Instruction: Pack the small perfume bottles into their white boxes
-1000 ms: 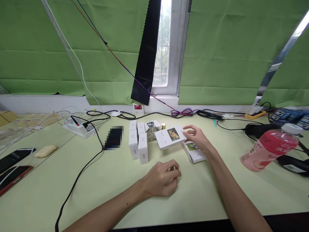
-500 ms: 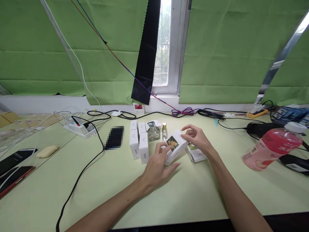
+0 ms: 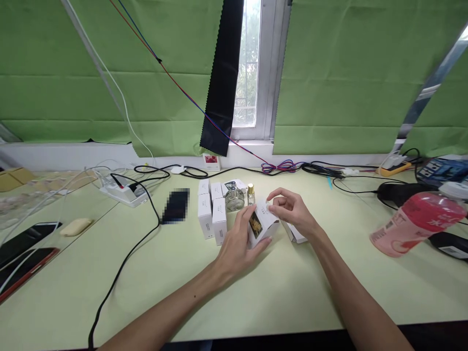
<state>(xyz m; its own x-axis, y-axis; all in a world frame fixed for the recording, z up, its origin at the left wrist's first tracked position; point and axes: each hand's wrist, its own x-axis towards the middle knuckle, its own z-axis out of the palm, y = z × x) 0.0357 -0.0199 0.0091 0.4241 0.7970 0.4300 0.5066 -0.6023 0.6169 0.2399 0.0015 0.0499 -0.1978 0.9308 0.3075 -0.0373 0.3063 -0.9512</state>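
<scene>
Mid-frame, left hand [image 3: 237, 239] and right hand [image 3: 290, 209] grip a white box [image 3: 260, 223], tilted up-right; its print too small to read.

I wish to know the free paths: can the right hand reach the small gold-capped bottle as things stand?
Probably yes. The gold-capped bottle stands just behind the white box, which both the right hand and the left hand hold; nothing blocks it, but the right hand is occupied.

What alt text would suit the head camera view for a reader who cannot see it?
Two bare hands, left hand and right hand, hold a small white box with a yellow flower picture above a pale green table. Similar white boxes and a small glass bottle stand behind.
</scene>
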